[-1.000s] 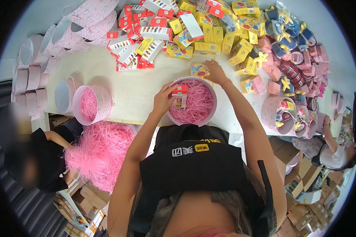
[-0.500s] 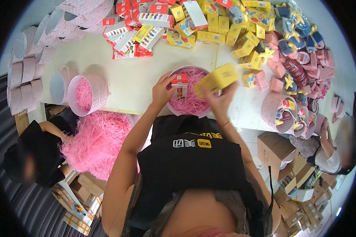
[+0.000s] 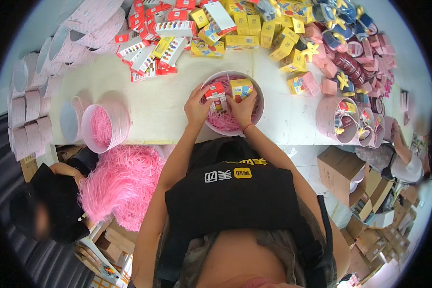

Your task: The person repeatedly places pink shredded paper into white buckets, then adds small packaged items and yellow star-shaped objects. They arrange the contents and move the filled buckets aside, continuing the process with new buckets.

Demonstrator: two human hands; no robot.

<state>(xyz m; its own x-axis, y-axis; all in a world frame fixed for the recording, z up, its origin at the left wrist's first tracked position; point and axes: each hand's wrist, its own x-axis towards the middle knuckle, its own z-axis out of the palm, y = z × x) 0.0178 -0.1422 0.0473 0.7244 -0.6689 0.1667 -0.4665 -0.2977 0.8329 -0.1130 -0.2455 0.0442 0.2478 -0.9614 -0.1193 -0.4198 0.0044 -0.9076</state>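
Note:
In front of me on the table stands a round pink bucket (image 3: 260,108) lined with pink shredded paper (image 3: 225,126). My left hand (image 3: 198,106) grips a red and white box (image 3: 218,98), which stands in the left part of the bucket. Beside it, my right hand (image 3: 243,108) has its fingers on a yellow box (image 3: 241,86) in the upper right part. The two boxes sit side by side with a small gap between them. Their lower ends are hidden by the paper and my fingers.
Red-white boxes (image 3: 175,30) and yellow boxes (image 3: 242,42) pile at the back. Toys and pink items (image 3: 350,65) heap at right, near filled buckets (image 3: 327,120). Empty buckets (image 3: 24,103) stack at left. A person (image 3: 48,197) sits by a pink paper heap (image 3: 125,187); another person (image 3: 405,161) is at right.
My right hand has moved left and lowered the yellow box from above the bucket's right rim into it. My left hand stays at the red and white box.

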